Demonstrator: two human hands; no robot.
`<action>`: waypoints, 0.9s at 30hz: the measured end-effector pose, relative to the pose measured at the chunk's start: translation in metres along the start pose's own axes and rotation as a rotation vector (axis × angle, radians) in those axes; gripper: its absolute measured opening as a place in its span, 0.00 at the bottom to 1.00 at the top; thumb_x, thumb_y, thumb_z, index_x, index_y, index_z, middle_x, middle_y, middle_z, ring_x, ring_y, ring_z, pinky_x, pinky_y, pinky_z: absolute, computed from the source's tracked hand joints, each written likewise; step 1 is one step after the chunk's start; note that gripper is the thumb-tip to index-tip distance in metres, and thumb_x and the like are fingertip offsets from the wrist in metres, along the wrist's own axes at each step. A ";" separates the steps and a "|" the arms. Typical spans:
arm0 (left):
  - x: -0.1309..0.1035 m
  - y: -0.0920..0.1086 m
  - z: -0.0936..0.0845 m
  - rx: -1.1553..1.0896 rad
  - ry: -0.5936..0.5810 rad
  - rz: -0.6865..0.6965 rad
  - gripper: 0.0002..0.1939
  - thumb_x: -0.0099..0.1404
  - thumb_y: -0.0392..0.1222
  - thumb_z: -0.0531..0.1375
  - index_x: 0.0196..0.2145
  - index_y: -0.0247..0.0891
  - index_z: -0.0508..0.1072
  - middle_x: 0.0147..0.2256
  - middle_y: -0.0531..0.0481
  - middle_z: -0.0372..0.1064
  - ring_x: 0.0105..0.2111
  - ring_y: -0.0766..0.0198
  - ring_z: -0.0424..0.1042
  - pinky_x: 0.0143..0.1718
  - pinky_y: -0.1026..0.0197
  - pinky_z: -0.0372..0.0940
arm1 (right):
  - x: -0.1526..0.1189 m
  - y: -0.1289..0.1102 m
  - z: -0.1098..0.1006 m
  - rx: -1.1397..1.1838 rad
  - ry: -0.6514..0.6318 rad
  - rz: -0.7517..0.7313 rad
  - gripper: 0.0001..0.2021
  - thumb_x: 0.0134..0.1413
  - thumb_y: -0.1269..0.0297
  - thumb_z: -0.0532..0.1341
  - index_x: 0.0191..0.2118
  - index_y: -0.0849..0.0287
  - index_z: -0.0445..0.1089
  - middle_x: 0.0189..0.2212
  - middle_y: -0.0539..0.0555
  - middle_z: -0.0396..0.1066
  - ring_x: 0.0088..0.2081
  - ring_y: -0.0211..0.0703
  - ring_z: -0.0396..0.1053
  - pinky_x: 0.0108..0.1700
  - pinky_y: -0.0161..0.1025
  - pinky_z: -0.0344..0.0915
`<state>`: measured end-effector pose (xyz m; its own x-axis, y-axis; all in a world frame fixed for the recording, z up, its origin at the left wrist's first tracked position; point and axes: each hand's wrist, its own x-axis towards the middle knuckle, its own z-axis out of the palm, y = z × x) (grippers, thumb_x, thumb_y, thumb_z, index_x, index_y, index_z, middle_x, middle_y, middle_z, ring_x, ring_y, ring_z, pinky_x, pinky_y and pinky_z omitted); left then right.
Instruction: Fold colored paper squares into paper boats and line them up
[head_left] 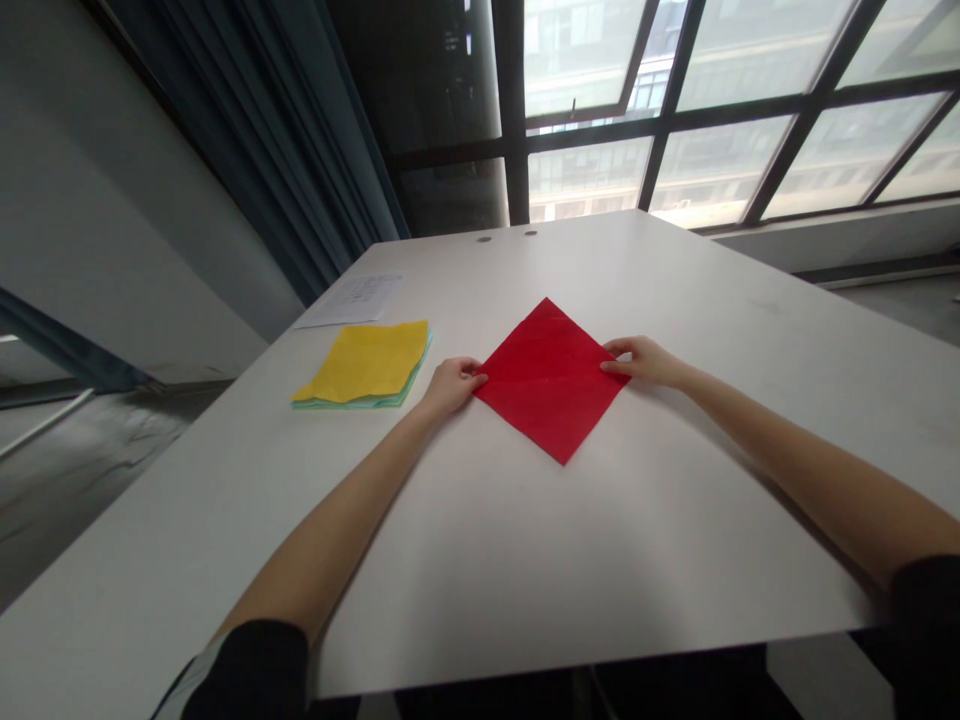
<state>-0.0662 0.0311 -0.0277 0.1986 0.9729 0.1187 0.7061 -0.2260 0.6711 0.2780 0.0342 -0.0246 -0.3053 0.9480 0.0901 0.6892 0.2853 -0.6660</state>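
A square sheet of red paper (553, 385) is in the middle of the white table, turned so that one corner points toward me. A faint crease runs across it from side to side. My left hand (453, 384) pinches its left corner between thumb and fingers. At the opposite corner, my right hand (641, 361) grips the paper the same way, thumb on top. To the left of my left hand lies a stack of coloured paper (367, 362), yellow on top with pale green sheets showing beneath.
A printed white sheet (361, 299) lies behind the stack near the table's left edge. Two round grey spots (484, 239) mark the far end of the white table (480, 560). Beyond are a blue curtain (262, 120) and large windows (720, 150).
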 end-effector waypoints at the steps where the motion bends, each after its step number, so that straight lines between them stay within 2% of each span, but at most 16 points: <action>1: 0.000 0.000 0.000 -0.008 0.010 0.003 0.14 0.53 0.44 0.58 0.36 0.35 0.75 0.34 0.47 0.75 0.34 0.60 0.72 0.38 0.60 0.65 | 0.000 0.001 0.000 0.018 0.000 -0.015 0.14 0.44 0.57 0.60 0.38 0.57 0.73 0.33 0.51 0.74 0.34 0.44 0.70 0.39 0.40 0.65; 6: 0.000 -0.001 -0.002 -0.016 0.061 0.043 0.14 0.53 0.38 0.55 0.36 0.36 0.76 0.36 0.48 0.75 0.37 0.60 0.72 0.43 0.61 0.63 | 0.001 0.006 0.001 -0.019 0.097 -0.130 0.11 0.45 0.60 0.58 0.36 0.56 0.73 0.35 0.51 0.74 0.38 0.46 0.70 0.45 0.44 0.63; 9: 0.000 -0.003 -0.003 0.067 0.102 0.103 0.15 0.53 0.35 0.53 0.35 0.39 0.77 0.36 0.49 0.75 0.39 0.60 0.71 0.45 0.61 0.62 | 0.002 0.008 0.002 -0.056 0.156 -0.178 0.10 0.45 0.64 0.57 0.34 0.56 0.73 0.35 0.52 0.73 0.38 0.45 0.69 0.46 0.44 0.63; 13: -0.001 -0.001 -0.006 0.279 0.108 0.229 0.17 0.54 0.32 0.51 0.34 0.43 0.78 0.36 0.50 0.74 0.41 0.59 0.67 0.49 0.54 0.57 | 0.001 0.006 0.001 -0.146 0.124 -0.227 0.12 0.44 0.71 0.53 0.31 0.56 0.74 0.34 0.53 0.73 0.37 0.44 0.69 0.46 0.43 0.64; 18: -0.007 0.007 -0.008 0.478 0.023 0.308 0.18 0.56 0.32 0.51 0.34 0.47 0.78 0.37 0.50 0.73 0.45 0.56 0.62 0.54 0.45 0.47 | 0.001 0.009 0.002 -0.326 0.083 -0.275 0.18 0.42 0.76 0.50 0.34 0.55 0.75 0.36 0.53 0.73 0.41 0.46 0.68 0.49 0.45 0.61; 23: -0.015 0.027 -0.002 0.591 0.045 0.301 0.15 0.59 0.36 0.50 0.34 0.41 0.77 0.38 0.45 0.72 0.45 0.53 0.62 0.53 0.46 0.47 | -0.002 -0.004 0.007 -0.461 0.066 -0.303 0.15 0.50 0.71 0.51 0.38 0.56 0.74 0.39 0.55 0.72 0.42 0.48 0.67 0.49 0.46 0.60; 27: -0.024 0.049 0.013 0.578 0.014 0.302 0.18 0.64 0.43 0.47 0.44 0.38 0.72 0.44 0.43 0.70 0.45 0.55 0.64 0.50 0.51 0.54 | -0.011 -0.035 0.020 -0.429 0.012 -0.396 0.17 0.57 0.60 0.50 0.45 0.56 0.71 0.45 0.57 0.69 0.46 0.49 0.66 0.51 0.48 0.60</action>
<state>-0.0272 -0.0036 -0.0067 0.4391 0.8622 0.2525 0.8734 -0.4756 0.1051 0.2441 0.0112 -0.0168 -0.5883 0.7581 0.2815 0.7292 0.6478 -0.2206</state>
